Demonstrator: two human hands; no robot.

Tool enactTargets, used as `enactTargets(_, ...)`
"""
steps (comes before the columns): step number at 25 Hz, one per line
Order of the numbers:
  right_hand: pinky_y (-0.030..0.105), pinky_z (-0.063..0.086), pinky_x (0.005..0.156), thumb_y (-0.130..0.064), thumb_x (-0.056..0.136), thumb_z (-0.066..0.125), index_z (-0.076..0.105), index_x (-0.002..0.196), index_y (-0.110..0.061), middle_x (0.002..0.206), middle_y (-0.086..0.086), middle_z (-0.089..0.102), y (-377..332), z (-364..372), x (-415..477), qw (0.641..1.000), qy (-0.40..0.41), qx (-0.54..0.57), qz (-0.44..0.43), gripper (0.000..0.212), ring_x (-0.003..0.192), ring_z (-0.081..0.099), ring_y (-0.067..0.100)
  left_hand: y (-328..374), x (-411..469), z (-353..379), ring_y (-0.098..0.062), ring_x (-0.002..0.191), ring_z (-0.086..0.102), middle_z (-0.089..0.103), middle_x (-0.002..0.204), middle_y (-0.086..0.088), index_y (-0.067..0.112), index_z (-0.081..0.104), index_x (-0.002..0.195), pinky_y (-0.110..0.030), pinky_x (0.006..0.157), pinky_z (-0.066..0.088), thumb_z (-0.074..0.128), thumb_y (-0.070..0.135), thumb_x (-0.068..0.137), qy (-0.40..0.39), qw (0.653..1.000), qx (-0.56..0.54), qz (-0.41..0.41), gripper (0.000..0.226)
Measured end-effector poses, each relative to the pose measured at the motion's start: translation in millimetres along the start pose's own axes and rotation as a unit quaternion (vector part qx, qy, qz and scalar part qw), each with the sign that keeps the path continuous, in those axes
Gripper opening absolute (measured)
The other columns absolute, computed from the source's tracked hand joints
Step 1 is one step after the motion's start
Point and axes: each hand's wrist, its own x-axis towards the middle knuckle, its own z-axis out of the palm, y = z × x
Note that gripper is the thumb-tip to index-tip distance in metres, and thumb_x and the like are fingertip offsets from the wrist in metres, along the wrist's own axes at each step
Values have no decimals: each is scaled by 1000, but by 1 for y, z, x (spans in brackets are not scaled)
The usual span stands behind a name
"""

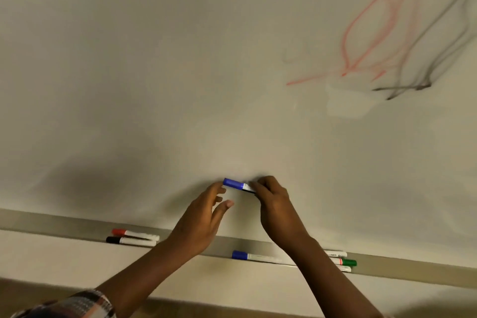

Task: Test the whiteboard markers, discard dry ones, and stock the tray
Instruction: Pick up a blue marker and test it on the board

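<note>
A white marker with a blue cap (234,183) is held level in front of the whiteboard (180,59). My right hand (273,204) grips its white barrel. My left hand (206,212) has its fingertips at the blue cap, fingers spread. On the grey tray (51,222) below lie a red-capped marker (134,233) and a black-capped marker (130,241) at the left. Further right sit a second blue-capped marker (254,256) and a green-capped marker (347,262), partly hidden by my right forearm.
Red scribbles (361,33) and grey-black scribbles (426,64) mark the board's upper right, with a wiped patch (348,103) below them. A plaid sleeve (72,304) shows at the bottom left. Two more white markers lie beside the green-capped one.
</note>
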Motion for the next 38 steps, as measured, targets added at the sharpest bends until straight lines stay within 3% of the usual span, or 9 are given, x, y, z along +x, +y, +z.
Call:
enactTargets(3,32,48,80,15,81,55,56,124,-10,114,8,53,-30,-25,21,998,61,-15,0,50,91,55,27,34,17,-30,-5,90,67,69,99,9,30,50,106,-23,80,55,54,37,83,88,978,-183,36,24)
enactTargets(6,29,39,88,-8,92,56,54,125,-14,116,3,56,-63,-43,42,992,123,-21,-18,34,101,52,18,63,36,-62,-16,82,72,72,92,-1,19,53,102,-25,78,57,58,29,82,107,945,-303,59,23)
enactTargets(9,26,33,84,-35,96,49,59,120,-19,107,-4,62,-86,-54,68,985,166,-47,12,31,95,53,13,84,51,-88,-14,83,72,72,94,-2,17,60,106,-20,76,56,58,21,86,80,941,-318,81,20)
enactTargets(15,30,44,63,-38,96,47,63,104,-16,83,-4,62,-121,-75,106,969,228,-94,2,28,72,55,16,103,68,-133,-6,95,68,73,99,7,12,64,98,-13,83,50,59,7,89,23,932,-333,144,11)
enactTargets(19,29,44,49,-40,96,49,65,98,-17,75,-6,62,-136,-97,132,950,285,-127,1,28,61,56,13,130,80,-148,-18,102,68,73,103,-6,6,61,100,-27,92,51,56,6,91,8,884,-445,145,10)
enactTargets(24,20,31,44,-45,91,54,66,84,-23,63,-12,54,-152,-130,165,926,344,-153,35,26,53,47,7,170,100,-162,-26,93,70,71,92,-15,1,62,98,-33,87,56,54,3,93,31,825,-544,150,10)
enactTargets(31,15,9,46,-47,90,50,63,74,-20,62,-18,35,-166,-173,186,891,390,-231,26,34,49,31,7,214,114,-178,-23,85,72,73,83,-7,12,67,89,-29,77,58,56,6,92,52,819,-545,172,12)
enactTargets(36,16,11,45,-52,89,48,58,68,-22,57,-16,36,-173,-191,204,887,391,-244,32,38,46,33,10,235,121,-189,-25,83,72,72,83,-9,12,66,86,-30,77,58,56,5,92,75,815,-542,190,13)
enactTargets(38,20,17,43,-62,88,44,47,59,-21,49,-9,41,-161,-200,204,887,383,-249,70,50,45,43,19,240,128,-209,-26,78,71,69,77,-12,7,62,83,-32,78,58,55,3,93,87,763,-620,158,13)
